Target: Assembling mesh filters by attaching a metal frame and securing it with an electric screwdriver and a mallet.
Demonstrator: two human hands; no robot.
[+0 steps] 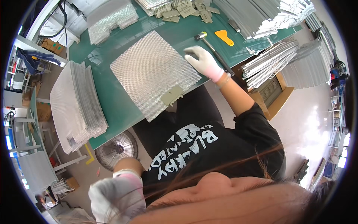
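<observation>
A silvery metal mesh sheet [151, 71] lies at an angle on the green table, its near corner reaching over the front edge. On its near edge sits a flat olive-grey plastic piece [172, 95] with small prongs. My right hand [203, 63], in a white glove, is by the sheet's right edge with thumb and fingers apart and nothing in it. A hammer [214, 50] with a dark handle lies just beyond that hand. My left hand [117, 196], also gloved, is raised close to me at lower left, away from the table; its fingers are blurred.
Stacked mesh sheets [76, 104] stand along the table's left end. More olive-grey pieces [182, 9] lie at the back, near a yellow scraper [224, 37] and stacked white-edged panels [261, 16]. A fan [117, 149] stands below the table; a cardboard box [278, 100] is at right.
</observation>
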